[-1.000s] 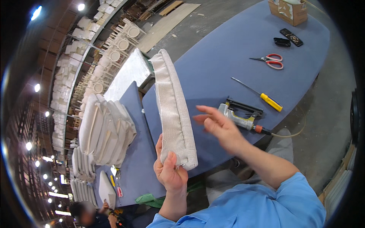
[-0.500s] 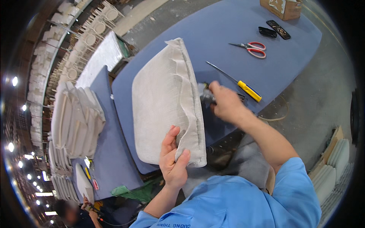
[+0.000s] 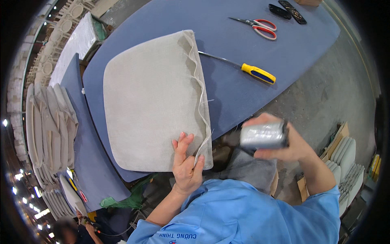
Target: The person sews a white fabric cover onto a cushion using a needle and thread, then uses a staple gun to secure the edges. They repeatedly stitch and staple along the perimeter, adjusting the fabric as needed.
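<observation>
A cushion covered in light grey-beige fabric lies on the blue table, with its loose fabric edge running wavy along the right side. Loose threads stick out there. My left hand pinches the near end of that edge between thumb and fingers, the other fingers resting on the cover. My right hand is held off the table edge at the right, closed round a silver staple gun that is smeared by motion. A yellow-handled screwdriver lies beside the cushion, its shaft tip hidden behind the cushion.
Red-handled scissors and two dark objects lie farther back on the table. Stacked cushions stand at the left, more panels at the lower right. Another person's hands work at lower left.
The cushion has gone from tilted up to lying flatter, and sits farther left in view. My right hand has drawn the staple gun back from beside it toward the right. The left hand keeps its pinch.
</observation>
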Demonstrator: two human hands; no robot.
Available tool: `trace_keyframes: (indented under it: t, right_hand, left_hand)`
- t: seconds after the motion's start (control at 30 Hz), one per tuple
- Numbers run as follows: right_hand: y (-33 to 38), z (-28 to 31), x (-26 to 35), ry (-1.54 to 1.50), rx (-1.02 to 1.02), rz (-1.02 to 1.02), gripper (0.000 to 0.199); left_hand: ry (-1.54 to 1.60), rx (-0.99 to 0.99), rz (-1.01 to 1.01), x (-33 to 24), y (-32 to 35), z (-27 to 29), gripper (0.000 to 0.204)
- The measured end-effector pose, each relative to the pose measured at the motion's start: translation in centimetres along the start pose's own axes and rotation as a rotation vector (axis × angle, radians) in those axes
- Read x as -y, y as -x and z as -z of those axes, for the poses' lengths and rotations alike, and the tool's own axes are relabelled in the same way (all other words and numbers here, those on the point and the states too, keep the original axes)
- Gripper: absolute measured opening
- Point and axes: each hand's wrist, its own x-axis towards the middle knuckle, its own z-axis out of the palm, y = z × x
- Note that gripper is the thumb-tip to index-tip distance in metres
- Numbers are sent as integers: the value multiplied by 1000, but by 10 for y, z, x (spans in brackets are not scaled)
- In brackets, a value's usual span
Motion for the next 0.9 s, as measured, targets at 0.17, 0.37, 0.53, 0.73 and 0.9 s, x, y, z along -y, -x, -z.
trace_keyframes:
  t: [0.17, 0.37, 0.53, 0.73, 0.9]
  right_hand:
    - [-22, -16, 6, 424, 382, 15, 80]
    - [-33, -27, -9, 369, 360, 55, 75]
    - [-35, -29, -10, 403, 404, 28, 80]
    - [-39, -33, -4, 428, 396, -28, 79]
    - [-42, -40, 2, 447, 377, -55, 71]
  left_hand:
    - [10, -35, 6, 0, -1, -2, 28]
    - [20, -42, 20, -1, 0, -3, 28]
    - [24, -65, 16, 1, 1, -5, 29]
    - [29, -80, 2, 3, 1, -7, 30]
    - [33, -82, -5, 3, 2, -9, 29]
